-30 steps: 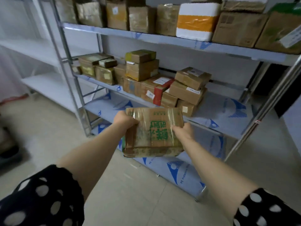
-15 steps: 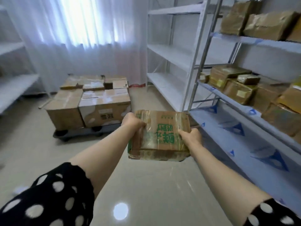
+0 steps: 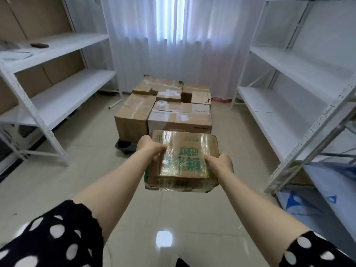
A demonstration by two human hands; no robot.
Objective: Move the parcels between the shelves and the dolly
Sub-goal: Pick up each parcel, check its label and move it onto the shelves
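Cardboard, brown and rectangular, wrapped in glossy clear tape that wrinkles and catches the light: this is the parcel (image 3: pixel 185 160) I hold out in front of me, above the floor and short of the dolly. My left hand (image 3: pixel 151 149) grips its left edge with fingers curled over the top face. My right hand (image 3: pixel 220 163) grips the right edge likewise. Large green printed characters run across the top face and green print lines the near side. Both are blurred under the tape and I cannot read them. Ahead, the dolly (image 3: pixel 125 148), dark with one rounded corner showing, carries stacked cartons (image 3: pixel 134 112) of plain brown card sealed with clear tape; the front right one has a pale front face. Small white labels sit on several, too small to read. White metal shelving (image 3: pixel 57 101) with perforated uprights stands on both sides. A sheer white curtain (image 3: pixel 173 45) hangs behind the dolly. Floor tiles (image 3: pixel 57 185) are beige and glossy. My sleeves (image 3: pixel 57 237) are black with white dots.
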